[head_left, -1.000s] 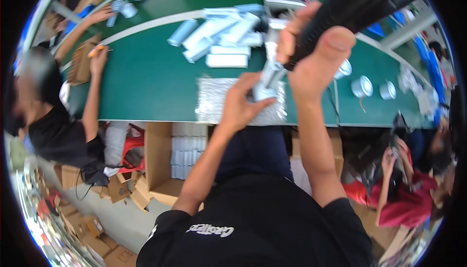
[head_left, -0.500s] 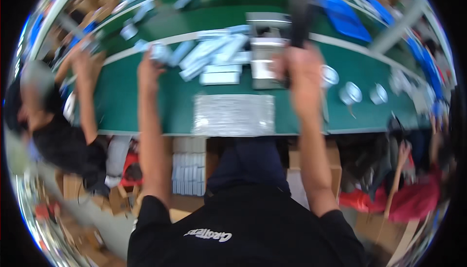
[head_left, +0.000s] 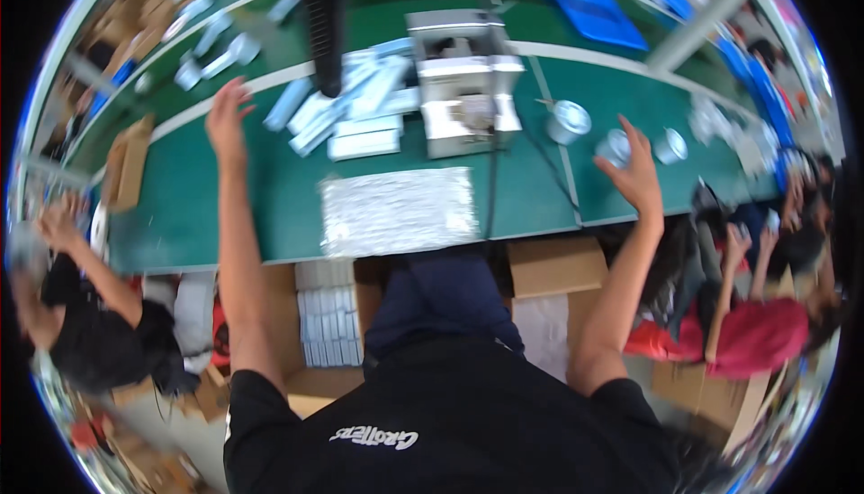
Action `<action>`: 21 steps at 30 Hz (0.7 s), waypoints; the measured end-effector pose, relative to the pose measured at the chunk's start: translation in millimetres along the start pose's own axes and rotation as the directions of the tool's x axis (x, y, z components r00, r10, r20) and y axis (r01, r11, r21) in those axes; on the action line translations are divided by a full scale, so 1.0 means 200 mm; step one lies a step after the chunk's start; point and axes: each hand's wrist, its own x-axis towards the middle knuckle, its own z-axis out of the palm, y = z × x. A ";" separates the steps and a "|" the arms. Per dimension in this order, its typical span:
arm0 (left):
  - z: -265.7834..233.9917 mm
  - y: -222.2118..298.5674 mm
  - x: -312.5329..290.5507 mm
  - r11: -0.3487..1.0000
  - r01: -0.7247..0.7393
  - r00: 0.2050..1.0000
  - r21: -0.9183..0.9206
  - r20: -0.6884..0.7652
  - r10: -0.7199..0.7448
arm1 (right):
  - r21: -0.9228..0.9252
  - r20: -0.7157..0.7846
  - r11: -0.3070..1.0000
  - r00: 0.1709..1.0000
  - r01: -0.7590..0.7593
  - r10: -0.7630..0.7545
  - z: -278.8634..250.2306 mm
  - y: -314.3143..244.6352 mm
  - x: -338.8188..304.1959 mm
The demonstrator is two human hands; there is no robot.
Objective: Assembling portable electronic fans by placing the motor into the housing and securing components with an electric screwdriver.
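Both hands are hovering empty over the green worktop (head_left: 225,215), the left hand (head_left: 225,121) with fingers spread just left of the white boxes (head_left: 346,121), the right hand (head_left: 634,170) with fingers spread, fingertips touching a metal tin (head_left: 615,146).

Left hand (head_left: 226,121) and right hand (head_left: 637,173), both empty with fingers spread, raised over the green worktop (head_left: 252,197); silver sheet (head_left: 399,211) at its near edge, white boxes (head_left: 355,121) behind.

Left hand (head_left: 225,121) blurred; black tool (head_left: 322,17) top cut off
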 end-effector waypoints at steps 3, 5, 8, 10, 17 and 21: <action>0.09 0.21 -0.22 0.979 -0.176 0.971 0.101 0.181 0.156 | 0.186 -0.248 0.981 0.963 -0.055 0.101 0.07 -0.06 -0.06; 0.15 0.42 -0.42 0.893 -0.299 0.935 0.336 0.290 0.204 | 0.670 -0.487 0.736 0.805 0.096 0.338 0.05 -0.29 -0.10; 0.21 0.48 -0.51 0.789 -0.405 0.887 0.462 0.408 0.217 | 0.749 -0.494 0.443 0.861 0.492 -0.121 -0.09 -0.79 -0.27; 0.28 0.44 -0.51 0.729 -0.409 0.897 0.548 0.387 0.213 | 0.877 -0.312 0.114 0.734 0.466 -0.603 0.01 -1.05 -0.32; 0.43 0.37 -0.49 0.603 -0.450 0.886 0.659 0.415 0.208 | 0.489 0.131 0.603 0.630 0.631 -0.766 0.47 -1.35 -0.42; 0.24 0.35 -0.55 0.793 -0.200 0.980 0.576 0.122 0.158 | 0.672 -0.287 0.547 0.856 0.500 -0.430 0.42 -1.29 -0.62</action>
